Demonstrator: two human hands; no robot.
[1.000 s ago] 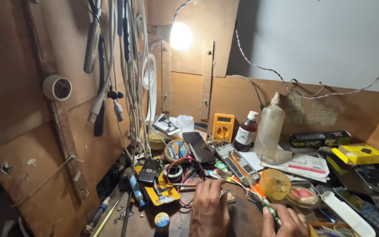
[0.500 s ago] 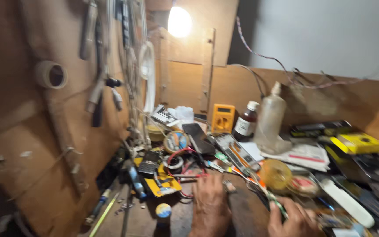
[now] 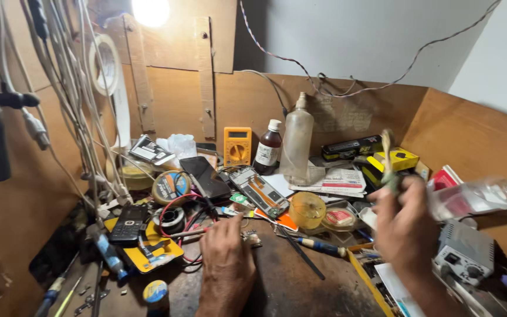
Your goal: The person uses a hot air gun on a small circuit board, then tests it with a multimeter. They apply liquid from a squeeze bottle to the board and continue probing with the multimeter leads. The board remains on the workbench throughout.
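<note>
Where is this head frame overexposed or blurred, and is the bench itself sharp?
Head view: the bare bulb at the top edge is blown out to white, leaving the left wall dim. The right hand and the brush it holds are motion-smeared. The left hand, yellow multimeter and brown bottle look sharp.

Only a bare patch of worktop point(image 3: 300, 287) open between left hand point(image 3: 225, 258) and right hand point(image 3: 406, 226), crossed by a screwdriver point(image 3: 315, 245), hemmed behind by phones point(image 3: 259, 191), bottles point(image 3: 296, 141) and a yellow meter point(image 3: 237, 145), at left by hanging cables point(image 3: 71, 100).
</note>
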